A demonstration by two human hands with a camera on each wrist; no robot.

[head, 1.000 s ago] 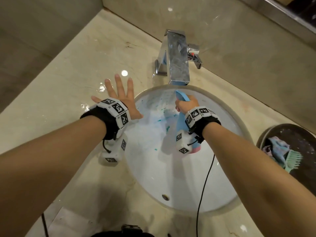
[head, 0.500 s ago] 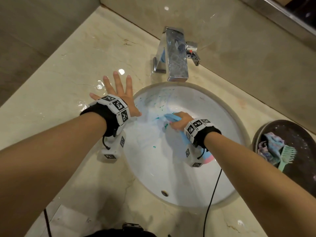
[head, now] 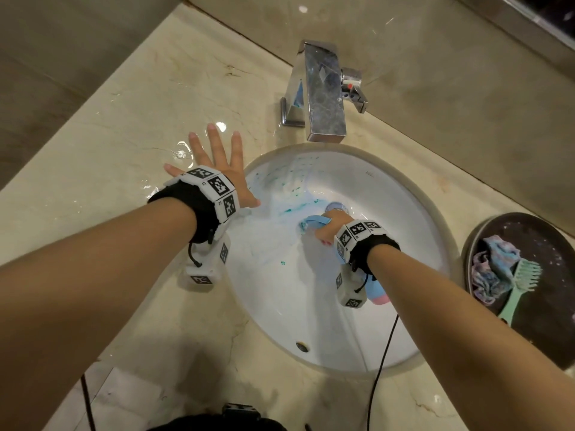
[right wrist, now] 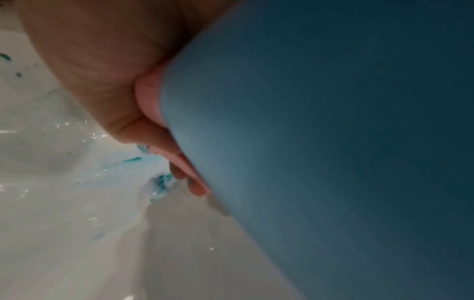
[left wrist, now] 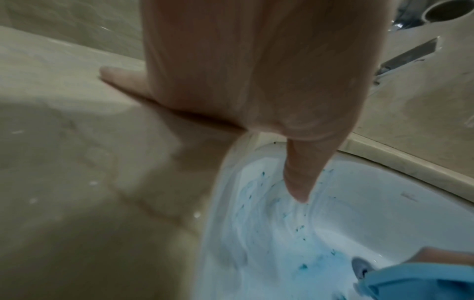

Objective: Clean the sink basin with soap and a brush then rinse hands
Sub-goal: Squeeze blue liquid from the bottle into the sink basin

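Note:
The white oval sink basin carries streaks of blue soap on its far left wall. My right hand grips a light blue brush with a pink end, its head pressed to the basin floor beside the drain. In the right wrist view the blue handle fills most of the picture under my curled fingers. My left hand lies flat with fingers spread on the wet counter, its thumb over the basin rim.
A chrome tap with a side lever stands behind the basin. A dark round tray at the right holds a crumpled cloth and a mint green brush. The wall runs along the back; an overflow hole is near me.
My right hand has brought the brush down from under the tap to the basin floor by the drain, scrubbing leftward. My left hand has stayed flat on the counter.

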